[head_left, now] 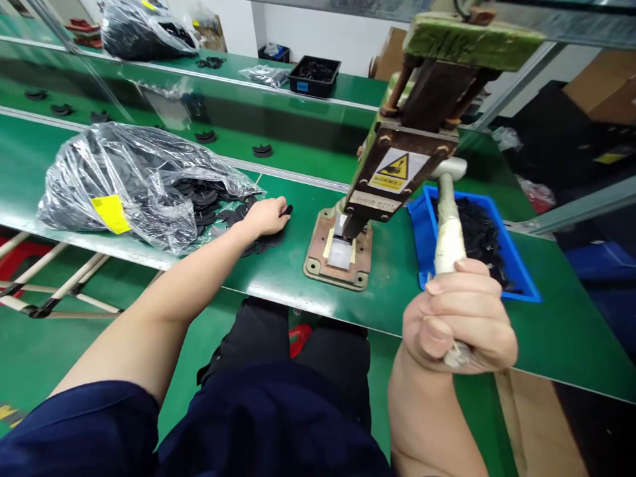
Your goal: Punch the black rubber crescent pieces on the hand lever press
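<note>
My left hand (268, 216) is closed on a small black part (287, 211), just right of a pile of black curved parts (203, 199) spilling from a clear plastic bag (124, 179). At the right, my right hand (462, 318) is wrapped round the pale handle of a press lever (450, 225). Between my hands stands a green hand press (397, 159) with a warning label. Its base plate (315, 262) is bolted on the green table, and a light metal block (340, 254) lies under the ram.
A blue bin (527, 285) of black parts stands right of the press, partly behind the lever. Beyond the table, several curved parts lie on a green belt (233, 142). A black bin (315, 88) and another bag (144, 33) sit farther back.
</note>
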A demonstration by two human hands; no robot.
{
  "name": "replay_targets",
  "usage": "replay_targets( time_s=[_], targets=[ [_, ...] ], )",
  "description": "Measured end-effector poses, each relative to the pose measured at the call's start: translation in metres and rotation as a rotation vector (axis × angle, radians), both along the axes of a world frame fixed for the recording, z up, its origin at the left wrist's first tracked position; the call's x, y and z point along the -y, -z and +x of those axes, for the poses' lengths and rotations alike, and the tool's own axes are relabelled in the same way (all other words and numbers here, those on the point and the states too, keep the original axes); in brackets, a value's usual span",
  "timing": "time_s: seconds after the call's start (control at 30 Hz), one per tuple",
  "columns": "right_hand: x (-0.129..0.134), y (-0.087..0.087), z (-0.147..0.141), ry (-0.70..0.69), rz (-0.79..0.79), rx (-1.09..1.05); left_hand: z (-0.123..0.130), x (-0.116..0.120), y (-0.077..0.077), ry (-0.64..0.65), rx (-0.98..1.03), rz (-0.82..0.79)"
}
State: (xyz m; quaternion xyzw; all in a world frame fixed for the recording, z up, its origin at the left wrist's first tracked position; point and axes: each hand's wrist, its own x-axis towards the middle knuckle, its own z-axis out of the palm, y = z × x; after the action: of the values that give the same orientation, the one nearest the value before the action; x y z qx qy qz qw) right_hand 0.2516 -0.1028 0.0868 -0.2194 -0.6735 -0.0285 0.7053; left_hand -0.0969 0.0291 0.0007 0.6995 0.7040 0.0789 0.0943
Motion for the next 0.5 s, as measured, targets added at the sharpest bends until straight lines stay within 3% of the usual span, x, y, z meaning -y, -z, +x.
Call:
replay_targets(
  time_s=[0.13, 0.33, 0.5],
  targets=[
    [0.002, -0.002, 0.000, -0.021, -0.021, 0.028, 0.018, 0.010, -0.005, -0.016, 0.217, 0.088],
    [0.001, -0.002, 0.000, -0.033, 0.007, 0.032, 0.053, 0.025, -0.013, -0.024, 1.021, -0.153],
    [0.000, -0.001, 0.000, -0.028, 0.019, 0.035, 0.072, 0.030, -0.015, -0.033, 1.304, -0.244]
  ],
)
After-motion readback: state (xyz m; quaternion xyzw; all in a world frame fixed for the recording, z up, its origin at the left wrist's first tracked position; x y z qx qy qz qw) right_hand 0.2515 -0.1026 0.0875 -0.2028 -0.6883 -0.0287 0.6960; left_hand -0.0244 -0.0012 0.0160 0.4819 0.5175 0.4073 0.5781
